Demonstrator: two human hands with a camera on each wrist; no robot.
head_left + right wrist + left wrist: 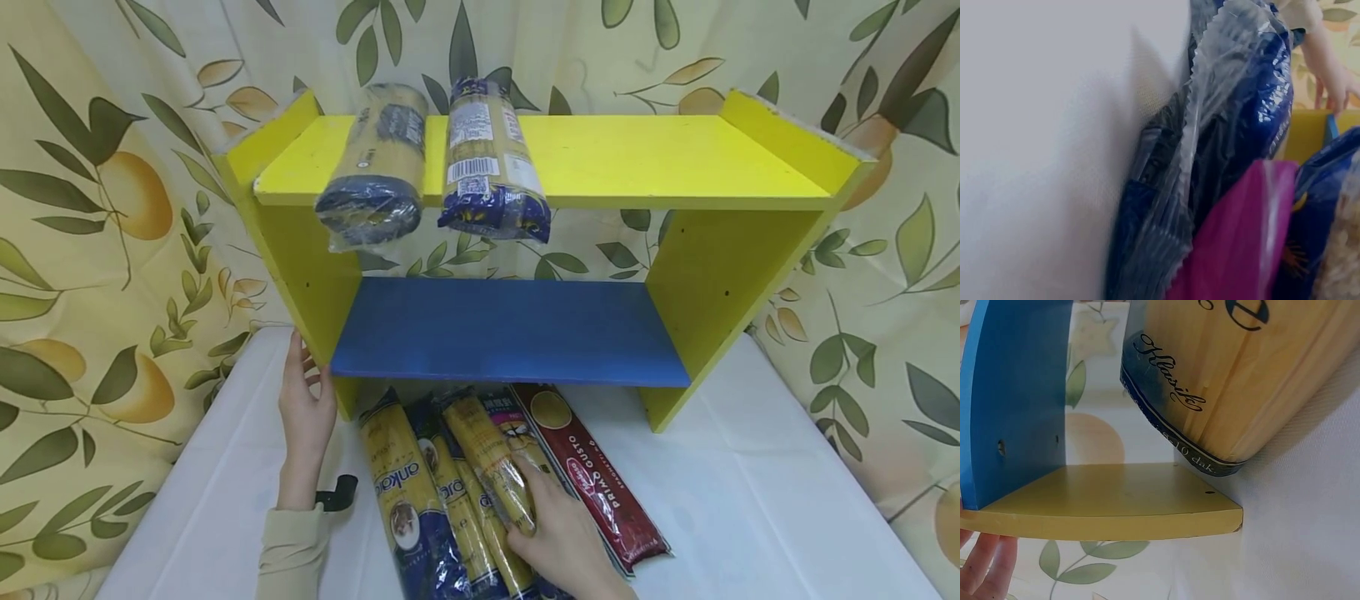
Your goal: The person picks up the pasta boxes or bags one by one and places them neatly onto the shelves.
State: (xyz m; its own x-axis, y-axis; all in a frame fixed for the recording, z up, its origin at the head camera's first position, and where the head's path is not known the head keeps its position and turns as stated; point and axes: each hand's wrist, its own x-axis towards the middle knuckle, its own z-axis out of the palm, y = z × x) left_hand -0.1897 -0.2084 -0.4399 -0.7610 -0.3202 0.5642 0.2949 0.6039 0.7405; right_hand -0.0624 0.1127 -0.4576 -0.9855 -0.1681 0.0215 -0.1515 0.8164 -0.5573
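1. The step in hand looks like picking one spaghetti pack up from the pile. The pile of packs (480, 492) lies flat on the white desk (750, 500), just in front of the yellow shelf (720, 267).

2. The right hand (562, 533) lies on a yellow pack (491, 467) in the middle of the pile. Its fingers bend over the pack, so it seems to be taking hold. The right wrist view is dark and blurry, so how tight the hold is cannot be told for sure.

3. The left hand (303, 408) is open, with straight fingers. It touches the left side wall of the shelf near the bottom and holds nothing. It may be keeping the shelf from sliding.

4. Two packs (435, 167) already lie side by side on the yellow top board, with their ends sticking out over the front edge. The blue board (510, 329) below has nothing on it.

5. A dark red pack (600, 483) lies at the right edge of the pile, just beside the right hand.

6. The next move calls for a firm hold round the yellow pack and a straight lift, so the slippery packs beside it do not get dragged along. Then it needs a free spot on a board.
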